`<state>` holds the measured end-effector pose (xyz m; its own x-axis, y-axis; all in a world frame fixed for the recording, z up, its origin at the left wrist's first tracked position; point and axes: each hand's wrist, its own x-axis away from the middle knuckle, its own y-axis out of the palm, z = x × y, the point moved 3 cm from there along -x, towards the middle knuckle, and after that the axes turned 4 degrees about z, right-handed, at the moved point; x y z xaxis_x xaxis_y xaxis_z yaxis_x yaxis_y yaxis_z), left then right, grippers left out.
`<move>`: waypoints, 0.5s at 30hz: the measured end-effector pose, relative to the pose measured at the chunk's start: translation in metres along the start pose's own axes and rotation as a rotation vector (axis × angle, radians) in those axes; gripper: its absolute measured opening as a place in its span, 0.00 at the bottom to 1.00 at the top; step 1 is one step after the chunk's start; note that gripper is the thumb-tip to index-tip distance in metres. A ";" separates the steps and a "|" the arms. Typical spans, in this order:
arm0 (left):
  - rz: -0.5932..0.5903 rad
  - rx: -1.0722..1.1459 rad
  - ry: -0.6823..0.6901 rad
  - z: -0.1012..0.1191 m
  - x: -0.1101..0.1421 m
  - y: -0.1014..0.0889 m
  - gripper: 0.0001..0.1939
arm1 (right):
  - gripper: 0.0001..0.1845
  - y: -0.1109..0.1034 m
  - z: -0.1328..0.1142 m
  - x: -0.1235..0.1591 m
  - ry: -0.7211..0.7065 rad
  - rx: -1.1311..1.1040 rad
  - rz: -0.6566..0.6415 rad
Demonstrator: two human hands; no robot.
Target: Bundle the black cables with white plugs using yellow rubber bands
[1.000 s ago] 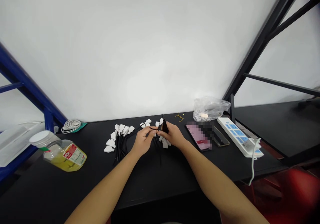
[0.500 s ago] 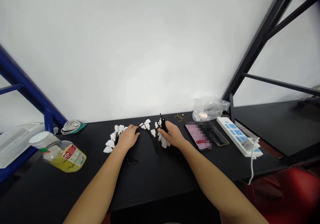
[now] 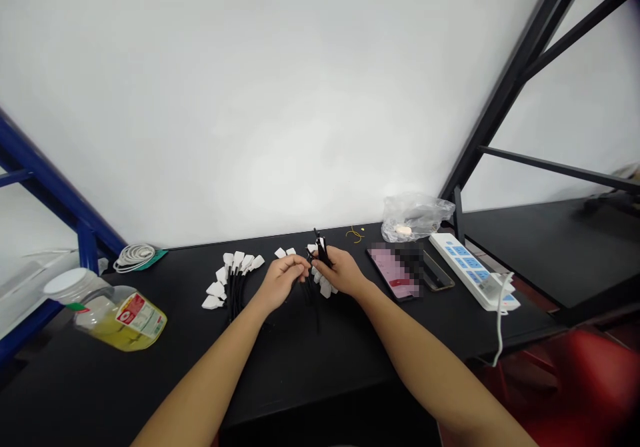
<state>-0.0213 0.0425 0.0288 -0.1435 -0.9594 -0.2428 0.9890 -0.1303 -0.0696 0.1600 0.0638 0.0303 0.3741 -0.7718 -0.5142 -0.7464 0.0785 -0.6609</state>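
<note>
My right hand [image 3: 343,270] is closed around a bunch of short black cables [image 3: 323,250], whose dark ends stick up above the fingers and whose white flat ends show below. Just left of it, my left hand [image 3: 285,279] has its thumb and fingers pinched together. What lies between those fingertips is too small to make out. White cable ends [image 3: 285,253] show behind my left hand, and dark strands lie below its fingertips. A fan of black cables with white flat ends [image 3: 235,274] rests on the table, left of that hand.
A clear jar of yellow contents [image 3: 120,320] lies tilted at left, near a coiled white cable [image 3: 135,257]. At right are a pink-screened phone [image 3: 390,270], a dark case [image 3: 440,270], a plastic bag [image 3: 417,214] and a power strip [image 3: 470,267]. Frame posts stand on both sides.
My left hand has moved right, from the fanned cables to beside my right hand, and its fingers have closed. The fan of cables is now uncovered. My right hand keeps its bunch.
</note>
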 end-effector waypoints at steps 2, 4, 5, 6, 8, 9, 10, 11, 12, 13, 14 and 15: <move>-0.071 0.057 -0.007 -0.002 0.004 0.010 0.09 | 0.05 0.000 -0.001 0.001 -0.007 -0.002 -0.001; -0.097 0.124 -0.044 -0.007 0.005 0.015 0.10 | 0.03 0.000 -0.001 0.001 0.010 -0.003 0.021; -0.102 0.170 -0.074 -0.009 0.005 0.017 0.11 | 0.03 0.000 -0.001 0.001 0.022 -0.013 0.034; -0.104 0.219 -0.107 -0.011 0.006 0.018 0.11 | 0.02 -0.001 -0.002 0.001 0.028 -0.030 0.039; -0.111 0.316 -0.155 -0.012 0.006 0.019 0.11 | 0.05 -0.001 -0.004 0.001 0.008 -0.075 0.009; -0.113 0.354 -0.168 -0.011 0.006 0.019 0.12 | 0.07 0.000 -0.005 0.001 -0.012 -0.102 -0.016; -0.115 0.382 -0.176 -0.011 0.007 0.019 0.12 | 0.08 0.000 -0.006 0.000 -0.028 -0.126 -0.041; -0.115 0.401 -0.178 -0.010 0.007 0.019 0.12 | 0.09 0.000 -0.007 0.000 -0.037 -0.144 -0.058; -0.113 0.414 -0.175 -0.010 0.007 0.019 0.12 | 0.08 -0.001 -0.007 0.000 -0.035 -0.154 -0.062; -0.110 0.423 -0.169 -0.010 0.007 0.019 0.12 | 0.06 -0.001 -0.007 0.000 -0.025 -0.156 -0.059; -0.110 0.428 -0.161 -0.011 0.007 0.019 0.12 | 0.05 -0.001 -0.006 -0.001 -0.013 -0.151 -0.052; -0.112 0.429 -0.150 -0.012 0.006 0.019 0.12 | 0.03 -0.001 -0.006 -0.001 -0.004 -0.141 -0.046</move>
<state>-0.0036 0.0370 0.0141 -0.2747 -0.9549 -0.1123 0.8974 -0.2966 0.3268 0.1573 0.0610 0.0344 0.4113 -0.7702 -0.4876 -0.7984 -0.0463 -0.6003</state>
